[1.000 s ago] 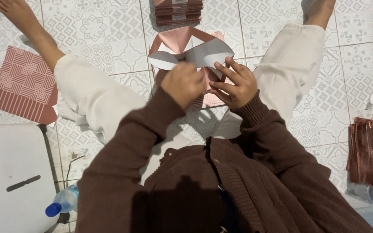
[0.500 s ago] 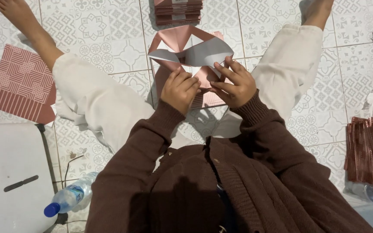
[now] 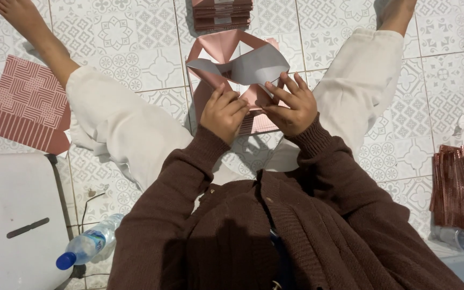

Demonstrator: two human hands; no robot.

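Both hands grip a half-folded pink paper bag with white inner flaps (image 3: 237,64) on the patterned tiled floor (image 3: 135,37), between the legs: left hand (image 3: 224,113) and right hand (image 3: 291,104) close together, pinching flaps. Best kept square, creases pressed firmly. Stacked flat pink bags (image 3: 221,12) beyond; patterned pink sheet (image 3: 25,104) left; plastic bottle with blue cap (image 3: 87,247) nearby.

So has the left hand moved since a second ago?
Yes. The left hand has dropped from the white flap's edge toward the body, away from the stack of pink sheets at the top, onto the pink paper bag.
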